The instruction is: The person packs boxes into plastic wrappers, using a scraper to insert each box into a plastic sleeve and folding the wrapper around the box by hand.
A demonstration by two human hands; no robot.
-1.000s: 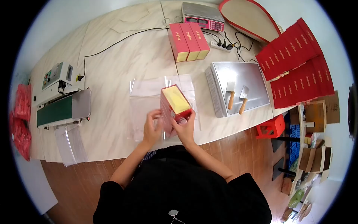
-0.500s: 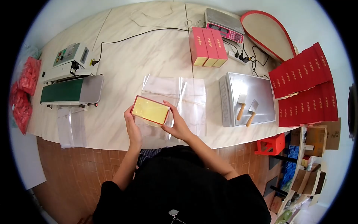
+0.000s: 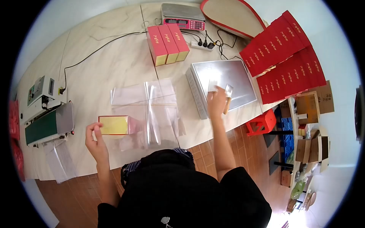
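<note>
A yellow-ended red box (image 3: 114, 125) stands on the table with clear film around it. At its left edge is my left hand (image 3: 96, 141), fingers bent and apart, fingertips by the box's corner. My right hand (image 3: 216, 102) is over the silver metal case (image 3: 243, 85), closed around the handle area of the left scraper (image 3: 213, 84). The second scraper (image 3: 228, 91), with a wooden handle, lies just right of that hand. Clear plastic bags (image 3: 159, 114) lie flat between my hands.
Three red boxes (image 3: 167, 43) stand near a scale (image 3: 182, 19) and a power strip (image 3: 201, 46). Stacked red boxes (image 3: 289, 64) are at the right. A sealing machine (image 3: 45, 117) is at the left, and a red stool (image 3: 261, 122) stands below the table's right edge.
The box has gone from both hands to the table at the left. My right hand has left it and moved right to the scrapers. The view has shifted.
</note>
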